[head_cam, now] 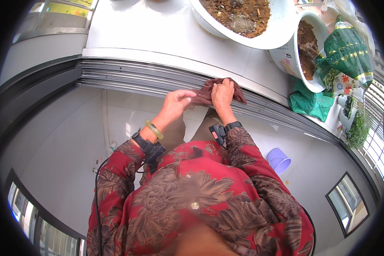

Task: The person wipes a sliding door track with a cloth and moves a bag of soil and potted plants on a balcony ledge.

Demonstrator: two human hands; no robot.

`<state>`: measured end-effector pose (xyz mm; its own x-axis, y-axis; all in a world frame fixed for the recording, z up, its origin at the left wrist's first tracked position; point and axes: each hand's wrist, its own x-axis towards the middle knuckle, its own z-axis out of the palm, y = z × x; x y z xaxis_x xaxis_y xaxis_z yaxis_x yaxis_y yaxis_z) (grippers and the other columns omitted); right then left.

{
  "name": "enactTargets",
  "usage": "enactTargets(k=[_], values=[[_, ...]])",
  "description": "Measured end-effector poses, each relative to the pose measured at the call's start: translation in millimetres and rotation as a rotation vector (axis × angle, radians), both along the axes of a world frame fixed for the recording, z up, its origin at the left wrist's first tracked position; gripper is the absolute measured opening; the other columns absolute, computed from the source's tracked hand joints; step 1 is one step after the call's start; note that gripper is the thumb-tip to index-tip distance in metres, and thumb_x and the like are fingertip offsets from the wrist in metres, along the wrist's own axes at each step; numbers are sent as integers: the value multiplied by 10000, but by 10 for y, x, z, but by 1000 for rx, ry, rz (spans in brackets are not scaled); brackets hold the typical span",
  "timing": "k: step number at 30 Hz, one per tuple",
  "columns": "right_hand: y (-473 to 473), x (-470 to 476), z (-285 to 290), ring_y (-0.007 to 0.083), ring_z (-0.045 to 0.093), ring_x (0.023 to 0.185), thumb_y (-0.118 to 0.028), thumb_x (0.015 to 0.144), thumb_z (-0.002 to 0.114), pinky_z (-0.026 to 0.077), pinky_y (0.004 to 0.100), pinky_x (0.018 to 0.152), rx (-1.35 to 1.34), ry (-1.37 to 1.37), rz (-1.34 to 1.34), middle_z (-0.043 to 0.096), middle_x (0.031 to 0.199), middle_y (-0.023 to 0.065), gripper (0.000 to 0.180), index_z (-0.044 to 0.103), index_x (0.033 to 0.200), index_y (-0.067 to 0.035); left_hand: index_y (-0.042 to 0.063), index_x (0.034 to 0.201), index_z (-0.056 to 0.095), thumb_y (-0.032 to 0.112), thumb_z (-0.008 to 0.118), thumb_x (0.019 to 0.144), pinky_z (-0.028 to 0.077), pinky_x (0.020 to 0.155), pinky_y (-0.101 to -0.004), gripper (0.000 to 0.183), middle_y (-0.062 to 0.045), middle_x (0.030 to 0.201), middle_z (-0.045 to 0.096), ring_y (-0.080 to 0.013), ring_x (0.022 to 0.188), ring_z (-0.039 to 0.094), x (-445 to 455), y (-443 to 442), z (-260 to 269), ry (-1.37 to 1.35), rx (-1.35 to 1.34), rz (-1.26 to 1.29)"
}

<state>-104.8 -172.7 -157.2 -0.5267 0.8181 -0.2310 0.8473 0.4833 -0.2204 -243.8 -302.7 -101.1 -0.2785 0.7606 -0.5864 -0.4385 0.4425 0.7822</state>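
Note:
A brown cloth (208, 93) lies bunched across the grey metal tracks of a sliding window or door (140, 77). My right hand (223, 95) grips the bunched part from above, fingers curled into it, pressing it on the tracks. To its left, my left hand (176, 103) has thumb and forefinger at the cloth's narrow left end, which stretches towards them. Its other fingers are hidden. A pale green bangle (154, 129) circles my left wrist, and black strapped devices sit on both wrists.
Beyond the tracks, a white ledge (140, 35) bears a large white pot of soil (208, 24), a tipped pot (283, 59), a green plastic bag (312, 100) and a green printed sack (347, 51). Leafy plants (356, 128) stand farther right. A purple bucket (279, 160) is on the floor.

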Motion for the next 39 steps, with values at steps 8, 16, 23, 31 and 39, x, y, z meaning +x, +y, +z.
enactTargets(k=[8,16,23,31,39], values=[[-617,-1256,-76,288,450,893,-184,740,585,388,401,736,-35,179,75,508,897,104,195,637,653,-18,18,993,606,8,509,813,410,549,-207,204,-3,731,582,-65,596,494,-944,-432,205,-31,-110,227],[-532,-1035,-24,186,491,596,-188,778,588,398,308,571,-561,868,-311,525,670,83,256,547,627,15,20,934,632,-29,519,778,431,713,-206,199,-25,891,559,-79,773,512,-1045,-836,507,343,67,176],[-432,-346,538,239,455,1087,-267,822,509,358,412,939,-1636,1387,-1119,524,1123,84,361,503,1114,-55,55,986,608,-33,535,729,396,705,-269,281,-56,810,453,-177,778,472,-678,-535,1350,311,378,-396],[-395,17,1203,278,481,1071,-338,877,417,376,428,942,-1673,1508,-745,492,1164,141,437,434,1183,-26,64,997,565,-30,519,724,430,692,-364,293,-112,872,488,-296,825,511,158,290,1688,298,920,-787],[664,1004,2075,278,472,1090,-295,892,418,380,434,945,-1103,1650,-488,464,1199,139,416,406,1203,-19,62,962,602,-23,535,719,417,653,-329,266,-91,830,499,-258,766,512,670,978,2323,9,1166,-488]])
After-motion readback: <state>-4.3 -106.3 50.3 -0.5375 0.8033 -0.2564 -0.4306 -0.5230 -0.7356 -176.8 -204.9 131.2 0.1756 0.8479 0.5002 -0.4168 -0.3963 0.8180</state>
